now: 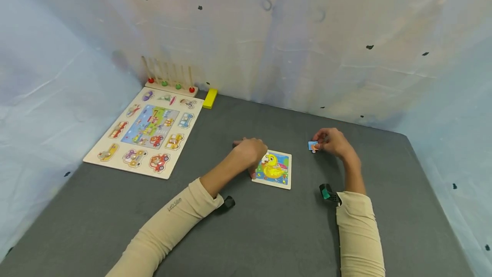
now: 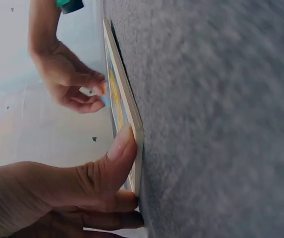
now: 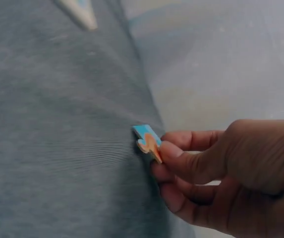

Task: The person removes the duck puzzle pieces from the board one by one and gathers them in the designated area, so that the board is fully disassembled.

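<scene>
Gripping duck puzzle [image 1: 274,169] by its edge, frame centre, in left hand [image 1: 249,152], apparently for steadiness; pinching loose piece [image 1: 311,145], right of centre, in right hand [image 1: 335,142], probably for control.

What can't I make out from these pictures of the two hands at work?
- Head view: the upper-left corner of the square wooden yellow-duck puzzle is hidden by the left hand.
- Left wrist view: the duck picture is too slanted to read.
- Right wrist view: part of the small blue-and-orange jigsaw piece is hidden by the right hand.
- Right wrist view: the top edge cuts off most of the puzzle.
</scene>
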Tool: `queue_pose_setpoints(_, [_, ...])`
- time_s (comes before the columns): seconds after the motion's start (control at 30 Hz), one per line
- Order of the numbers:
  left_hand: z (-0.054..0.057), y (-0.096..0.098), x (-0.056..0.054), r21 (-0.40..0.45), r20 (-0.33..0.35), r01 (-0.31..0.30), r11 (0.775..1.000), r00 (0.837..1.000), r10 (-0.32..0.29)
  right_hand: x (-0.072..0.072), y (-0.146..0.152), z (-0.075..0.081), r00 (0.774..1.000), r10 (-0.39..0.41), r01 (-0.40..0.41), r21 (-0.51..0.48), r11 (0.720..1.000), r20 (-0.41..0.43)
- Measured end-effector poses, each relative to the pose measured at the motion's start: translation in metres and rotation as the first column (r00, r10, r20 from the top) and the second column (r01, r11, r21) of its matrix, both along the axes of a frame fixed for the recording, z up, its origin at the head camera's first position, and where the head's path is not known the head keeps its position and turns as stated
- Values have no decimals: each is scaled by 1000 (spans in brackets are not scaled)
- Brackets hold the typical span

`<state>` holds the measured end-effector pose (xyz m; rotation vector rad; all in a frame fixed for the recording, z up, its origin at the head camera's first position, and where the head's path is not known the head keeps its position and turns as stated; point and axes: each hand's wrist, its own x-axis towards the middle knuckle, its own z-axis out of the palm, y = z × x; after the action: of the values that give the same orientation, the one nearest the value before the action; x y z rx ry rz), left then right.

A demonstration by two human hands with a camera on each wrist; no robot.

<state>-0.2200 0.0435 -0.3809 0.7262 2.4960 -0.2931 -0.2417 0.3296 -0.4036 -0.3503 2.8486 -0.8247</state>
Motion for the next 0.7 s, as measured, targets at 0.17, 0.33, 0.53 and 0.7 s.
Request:
queue_pose_setpoints(0.17, [0, -4, -1, 8, -13, 20, 1000, 1000, -20, -1, -5, -3, 1000, 4, -4, 37, 999, 8])
queue_pose_setpoints(0.33, [0, -4, 0, 22, -23, 15, 1000, 1000, -14, 0, -8, -1, 1000, -10, 10, 75, 997, 2])
queue_pose_setpoints(0.53, [1, -5, 0, 11, -24, 0, 1000, 1000, 0, 0, -12, 3, 999, -34, 30, 134, 991, 32])
queue_pose_setpoints(0.7, [1, -4, 0, 3, -18, 11, 1000, 1000, -11, 3, -11, 6, 996, -58, 47, 161, 986, 65])
